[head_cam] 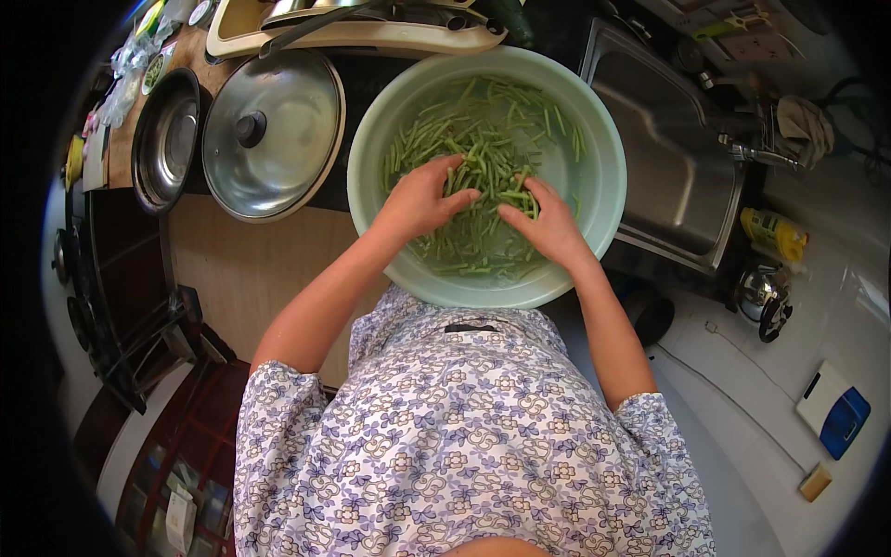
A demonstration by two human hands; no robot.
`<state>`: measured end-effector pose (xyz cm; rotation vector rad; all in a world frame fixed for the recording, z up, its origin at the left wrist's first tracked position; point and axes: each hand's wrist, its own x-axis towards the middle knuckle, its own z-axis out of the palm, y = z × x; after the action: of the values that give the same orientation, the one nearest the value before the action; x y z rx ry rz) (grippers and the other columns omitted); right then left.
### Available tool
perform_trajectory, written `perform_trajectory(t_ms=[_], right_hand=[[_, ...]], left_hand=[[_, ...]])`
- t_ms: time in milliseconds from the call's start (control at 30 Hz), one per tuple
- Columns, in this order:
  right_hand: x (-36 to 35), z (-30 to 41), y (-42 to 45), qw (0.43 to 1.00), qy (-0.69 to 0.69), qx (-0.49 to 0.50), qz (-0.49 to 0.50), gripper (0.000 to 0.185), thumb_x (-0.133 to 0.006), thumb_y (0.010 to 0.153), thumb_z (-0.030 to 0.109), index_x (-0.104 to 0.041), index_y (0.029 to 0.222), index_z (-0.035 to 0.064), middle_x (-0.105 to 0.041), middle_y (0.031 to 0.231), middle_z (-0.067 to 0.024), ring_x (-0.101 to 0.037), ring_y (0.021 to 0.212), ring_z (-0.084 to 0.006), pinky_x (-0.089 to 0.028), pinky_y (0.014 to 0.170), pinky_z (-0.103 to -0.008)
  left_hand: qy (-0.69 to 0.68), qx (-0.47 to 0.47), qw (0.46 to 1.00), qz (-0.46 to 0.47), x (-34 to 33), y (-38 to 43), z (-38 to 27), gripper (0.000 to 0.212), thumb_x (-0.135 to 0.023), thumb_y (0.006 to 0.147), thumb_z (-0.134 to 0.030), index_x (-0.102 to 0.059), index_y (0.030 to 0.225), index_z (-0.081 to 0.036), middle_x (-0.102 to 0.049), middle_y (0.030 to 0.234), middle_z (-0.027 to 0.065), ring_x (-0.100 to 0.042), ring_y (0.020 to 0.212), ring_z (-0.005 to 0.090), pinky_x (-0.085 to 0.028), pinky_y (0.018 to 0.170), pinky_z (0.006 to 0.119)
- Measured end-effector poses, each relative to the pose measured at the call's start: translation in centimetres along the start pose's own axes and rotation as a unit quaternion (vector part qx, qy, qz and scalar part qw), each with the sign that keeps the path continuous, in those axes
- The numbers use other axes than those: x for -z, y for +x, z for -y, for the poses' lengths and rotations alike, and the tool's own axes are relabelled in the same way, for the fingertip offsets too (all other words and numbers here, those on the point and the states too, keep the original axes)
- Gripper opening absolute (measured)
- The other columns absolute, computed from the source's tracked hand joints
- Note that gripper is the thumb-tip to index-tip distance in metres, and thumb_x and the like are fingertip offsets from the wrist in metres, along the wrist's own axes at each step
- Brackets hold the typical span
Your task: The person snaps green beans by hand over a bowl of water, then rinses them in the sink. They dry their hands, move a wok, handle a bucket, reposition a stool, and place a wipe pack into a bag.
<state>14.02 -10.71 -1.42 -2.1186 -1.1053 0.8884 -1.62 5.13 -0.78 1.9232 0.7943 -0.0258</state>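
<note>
A large pale green plastic basin (pixel 607 160) stands before me, holding water and many cut green vegetable stems (pixel 445 132), which look like green beans or similar pods. My left hand (pixel 424 198) is at the middle of the basin, its thumb and fingers spread around a loose heap of the pieces. Facing it from the right, my right hand (pixel 548 221) has several pieces between its thumb and fingers. The fingertips of both hands are partly hidden among the stems.
Left of the basin lie a pan lid with a black knob (pixel 271 139) and a metal bowl (pixel 167 143). A cream tray (pixel 362 38) with cookware is behind. The steel sink (pixel 668 153), a yellow bottle (pixel 774 233) and a metal kettle (pixel 762 292) are to the right.
</note>
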Motion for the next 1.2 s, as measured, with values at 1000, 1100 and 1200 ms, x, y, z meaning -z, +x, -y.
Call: perform_trajectory(t_ms=[1000,1100,1200], right_hand=[[4.4,2.9,-2.4,0.975,-0.175,0.139,-0.017,0.046,-0.065,0.072,0.012,-0.051,0.116,0.0075,-0.042,0.128,-0.0151,-0.039,0.119,-0.0313,-0.035,0.097,-0.0386],[5.2,3.6,-2.7,0.988,-0.092,0.097,-0.081,0.028,-0.066,0.072,0.010,-0.055,0.098,0.0048,-0.053,0.104,-0.0144,-0.053,0.093,-0.0276,-0.043,0.077,-0.0363],[6.0,3.4,-2.6,0.963,0.018,0.071,-0.260,0.019,-0.062,0.073,0.001,-0.044,0.071,0.0033,-0.045,0.065,-0.0078,-0.044,0.049,-0.0213,-0.036,0.048,-0.0336]], left_hand=[[0.154,-0.190,0.970,-0.004,2.8,-3.9,-3.7,0.073,-0.061,0.064,0.007,-0.041,0.132,-0.014,-0.037,0.136,0.0124,-0.037,0.124,0.0317,-0.034,0.101,0.039],[0.030,-0.170,0.985,-0.004,3.3,-4.6,-4.8,0.059,-0.063,0.067,0.005,-0.049,0.123,-0.010,-0.043,0.129,0.0130,-0.040,0.120,0.0320,-0.037,0.099,0.038],[0.049,-0.035,0.998,0.028,3.7,-4.7,-3.5,0.046,-0.058,0.067,0.007,-0.055,0.110,-0.008,-0.048,0.125,0.0137,-0.042,0.119,0.0324,-0.037,0.099,0.038]])
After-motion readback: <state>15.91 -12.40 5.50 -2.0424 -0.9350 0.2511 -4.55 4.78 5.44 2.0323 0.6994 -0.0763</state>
